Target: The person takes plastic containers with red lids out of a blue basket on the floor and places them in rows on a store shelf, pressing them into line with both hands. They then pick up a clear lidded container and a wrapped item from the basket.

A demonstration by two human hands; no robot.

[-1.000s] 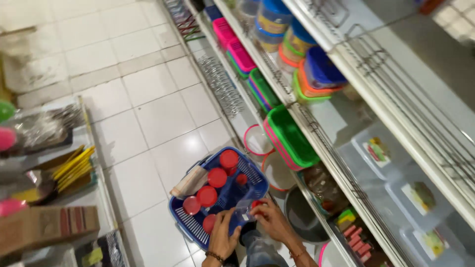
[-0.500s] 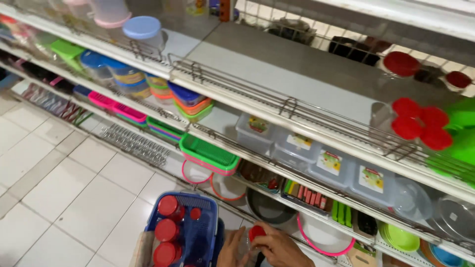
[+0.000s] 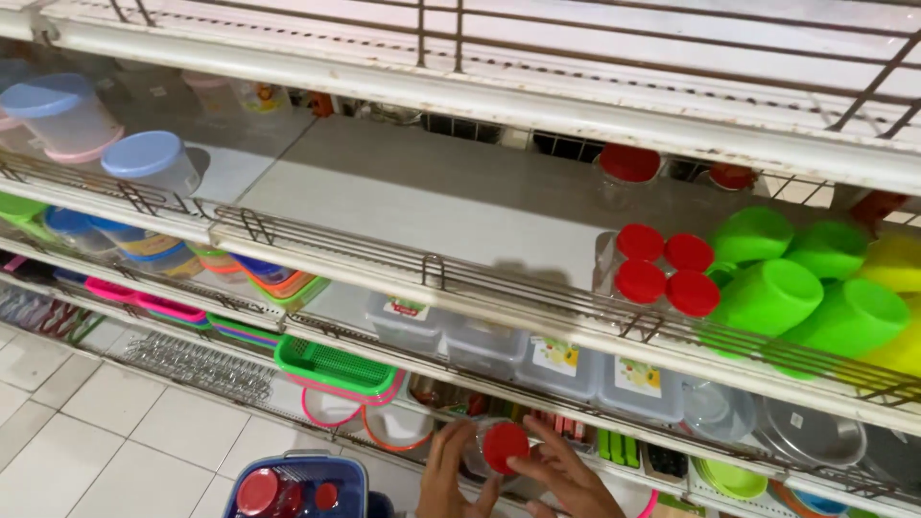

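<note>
Only the person's two bare hands show, at the bottom centre of the frame: the left hand [image 3: 447, 472] and the right hand [image 3: 566, 477]. Neither wears a glove or ring that can be made out. The frame edge cuts both off near the wrist, so no sleeve shows.

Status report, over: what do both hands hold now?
Left hand and right hand together grip clear jar with red lid. Below wire shelf rail. Nothing blocking.
</note>
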